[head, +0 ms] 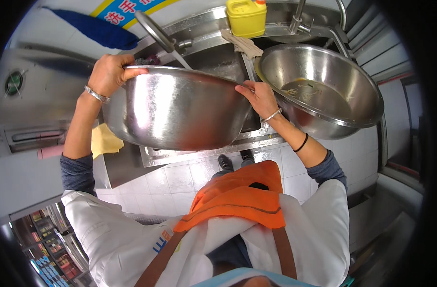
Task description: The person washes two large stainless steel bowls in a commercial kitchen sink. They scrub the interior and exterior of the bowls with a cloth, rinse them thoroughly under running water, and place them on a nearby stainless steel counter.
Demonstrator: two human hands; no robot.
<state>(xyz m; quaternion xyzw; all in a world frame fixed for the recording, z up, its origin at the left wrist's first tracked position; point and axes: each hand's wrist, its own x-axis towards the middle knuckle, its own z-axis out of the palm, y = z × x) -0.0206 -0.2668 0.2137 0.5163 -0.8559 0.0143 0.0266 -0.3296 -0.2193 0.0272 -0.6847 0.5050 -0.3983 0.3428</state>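
Observation:
A large stainless steel basin (182, 111) is tipped on its side over the front of the sink, its outer wall towards me and its inside hidden. My left hand (112, 73) grips the rim at the far left, thumb on the outside. At the right end of the same rim, my right hand (259, 98) holds on, thumb also outside. A second steel basin (322, 97) rests at a tilt on the right side of the sink, with a little water and food scraps in its bottom. Between the two basins lies a beige cloth (242, 45) on the sink divider.
Behind stand a yellow plastic jug (246, 19) and a faucet (298, 21). Another faucet (157, 32) arches over the left sink bowl (218, 64). A yellow cloth (105, 140) lies left of the held basin, and a dark blue towel (96, 30) hangs on the wall.

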